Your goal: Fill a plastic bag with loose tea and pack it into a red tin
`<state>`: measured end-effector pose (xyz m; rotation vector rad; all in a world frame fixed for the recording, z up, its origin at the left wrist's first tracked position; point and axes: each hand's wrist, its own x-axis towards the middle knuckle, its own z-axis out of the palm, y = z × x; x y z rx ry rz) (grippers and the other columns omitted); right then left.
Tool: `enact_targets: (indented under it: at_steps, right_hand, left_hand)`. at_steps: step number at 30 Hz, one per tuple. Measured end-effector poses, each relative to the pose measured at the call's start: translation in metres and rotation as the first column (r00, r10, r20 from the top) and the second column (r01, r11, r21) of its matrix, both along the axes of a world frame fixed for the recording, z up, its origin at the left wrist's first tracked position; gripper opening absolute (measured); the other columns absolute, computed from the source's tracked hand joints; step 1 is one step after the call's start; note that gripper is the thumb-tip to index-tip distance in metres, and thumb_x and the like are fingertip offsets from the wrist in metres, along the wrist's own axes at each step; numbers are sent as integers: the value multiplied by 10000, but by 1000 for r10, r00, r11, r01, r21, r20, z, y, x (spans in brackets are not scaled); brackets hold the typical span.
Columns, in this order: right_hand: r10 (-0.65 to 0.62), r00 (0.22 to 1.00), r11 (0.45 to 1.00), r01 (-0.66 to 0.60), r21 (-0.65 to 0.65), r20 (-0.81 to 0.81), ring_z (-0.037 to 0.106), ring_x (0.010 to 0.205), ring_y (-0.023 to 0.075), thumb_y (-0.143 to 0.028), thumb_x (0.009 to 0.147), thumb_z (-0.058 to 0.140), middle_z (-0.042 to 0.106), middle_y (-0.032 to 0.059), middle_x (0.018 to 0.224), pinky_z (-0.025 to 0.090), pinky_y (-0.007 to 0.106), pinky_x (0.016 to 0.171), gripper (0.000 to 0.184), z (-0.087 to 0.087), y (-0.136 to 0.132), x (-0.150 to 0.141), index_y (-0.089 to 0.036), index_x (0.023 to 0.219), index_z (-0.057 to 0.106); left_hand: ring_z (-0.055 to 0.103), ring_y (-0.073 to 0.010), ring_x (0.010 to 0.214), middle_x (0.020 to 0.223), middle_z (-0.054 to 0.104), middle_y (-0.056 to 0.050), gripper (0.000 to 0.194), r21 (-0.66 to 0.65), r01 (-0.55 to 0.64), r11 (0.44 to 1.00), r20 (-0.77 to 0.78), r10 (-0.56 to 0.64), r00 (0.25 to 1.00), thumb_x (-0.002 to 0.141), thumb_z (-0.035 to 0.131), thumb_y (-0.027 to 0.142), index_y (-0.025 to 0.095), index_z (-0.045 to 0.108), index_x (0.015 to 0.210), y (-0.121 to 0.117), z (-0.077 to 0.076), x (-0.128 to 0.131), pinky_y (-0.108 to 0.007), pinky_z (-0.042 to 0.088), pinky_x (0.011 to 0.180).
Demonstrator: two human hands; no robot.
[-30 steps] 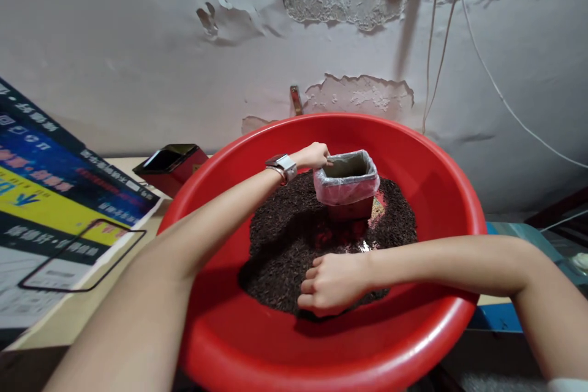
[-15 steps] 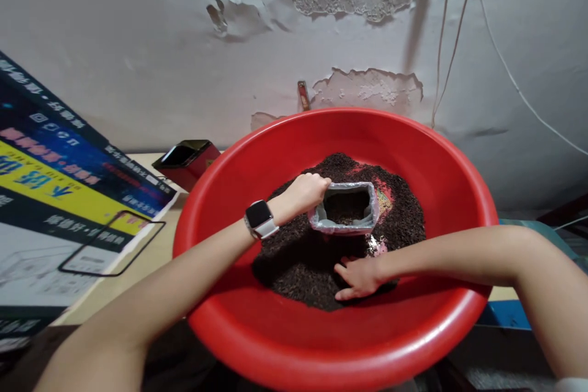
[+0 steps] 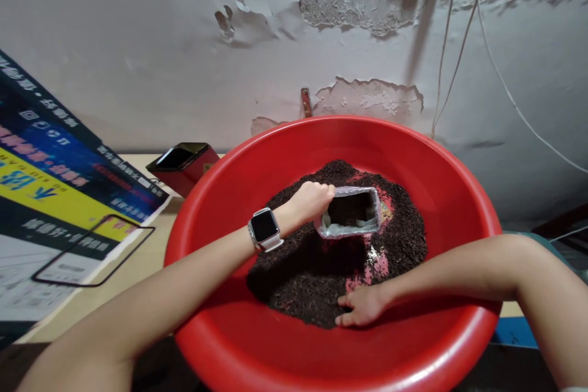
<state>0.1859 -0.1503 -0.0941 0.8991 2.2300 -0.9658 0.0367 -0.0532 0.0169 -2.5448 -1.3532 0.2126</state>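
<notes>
A big red plastic basin (image 3: 275, 349) holds a heap of dark loose tea leaves (image 3: 303, 269). A small box lined with a clear plastic bag (image 3: 351, 215) stands in the heap, tipped toward me, with dark leaves inside. My left hand (image 3: 312, 201), with a smartwatch (image 3: 265, 228) on the wrist, grips the box's left rim. My right hand (image 3: 361, 307) lies on the near edge of the heap, fingers flat and pointing left, palm down on the leaves.
A red tin with a dark top (image 3: 184, 165) stands left of the basin on a pale table (image 3: 133, 263). A printed poster (image 3: 55, 196) lies at far left. Behind is a peeling wall (image 3: 184, 43) with hanging cables (image 3: 463, 37).
The box has tipped from upright toward me, showing leaves inside. My right hand went from a loose fist on the heap to flat fingers at its near edge.
</notes>
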Motion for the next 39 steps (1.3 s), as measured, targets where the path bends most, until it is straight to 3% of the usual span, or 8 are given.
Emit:
enact_targets:
  at_steps: [5, 11, 17, 20, 23, 29, 35, 39]
  right_hand:
    - [-59, 996, 991, 51, 126, 62, 617, 930, 301, -420, 824, 387, 636, 181, 1026, 502, 390, 716, 456, 0, -7, -1, -116, 1051, 639]
    - [21, 1000, 965, -25, 262, 18, 645, 844, 286, -373, 842, 358, 665, 187, 921, 512, 372, 652, 428, 14, -5, -11, -111, 979, 668]
    - [84, 996, 946, -72, 315, -24, 657, 789, 269, -372, 846, 347, 676, 174, 854, 507, 347, 625, 425, 17, -4, -15, -110, 930, 672]
    - [119, 990, 928, -83, 363, -77, 661, 753, 264, -370, 858, 332, 680, 157, 824, 501, 331, 596, 422, 27, -2, -18, -115, 901, 665]
    - [200, 970, 862, -107, 495, -138, 662, 700, 250, -367, 875, 325, 681, 135, 765, 497, 331, 586, 400, 48, 1, -24, -123, 898, 641]
    - [284, 941, 621, -34, 783, -185, 651, 647, 232, -332, 912, 268, 665, 125, 723, 479, 323, 558, 369, 84, 24, -27, -117, 892, 567]
    - [251, 964, 538, -59, 841, -92, 637, 622, 227, -189, 877, 324, 639, 126, 699, 446, 281, 515, 210, 86, 47, -19, -101, 860, 513]
    - [266, 964, 516, -119, 848, -27, 627, 636, 220, -151, 880, 292, 616, 123, 702, 439, 277, 507, 206, 82, 50, -18, -96, 899, 489]
  left_hand:
    - [650, -285, 770, 812, 660, -175, 227, -33, 64, 997, -2, -64, 998, 846, 390, 179, 81, 589, 893, -5, -2, 1, -347, 475, 621]
    - [646, -281, 807, 917, 649, -178, 258, -95, 39, 995, -11, -40, 999, 784, 460, 117, 107, 535, 1030, -1, -2, -8, -350, 476, 649]
    - [645, -277, 809, 892, 657, -162, 270, -74, 49, 996, -17, -50, 999, 783, 443, 95, 121, 526, 1038, 5, -3, -16, -348, 473, 655]
    - [646, -268, 803, 866, 661, -151, 267, -62, 47, 997, -11, -48, 999, 780, 427, 94, 128, 534, 1022, 6, -5, -17, -335, 471, 651]
    - [648, -265, 796, 842, 663, -143, 252, -63, 28, 998, -3, -28, 1000, 775, 428, 104, 139, 545, 995, 7, -4, -17, -326, 469, 643]
    - [645, -266, 806, 839, 662, -133, 246, -74, 29, 997, 24, -27, 999, 773, 450, 134, 161, 548, 997, 11, -6, -19, -335, 471, 655]
    - [646, -287, 790, 843, 664, -129, 245, -46, 79, 996, -4, -79, 997, 765, 447, 142, 152, 543, 990, 15, -12, -22, -347, 476, 617]
    - [647, -281, 786, 845, 666, -124, 253, -43, 73, 996, -27, -74, 997, 761, 443, 140, 149, 542, 994, 16, -12, -21, -333, 472, 609]
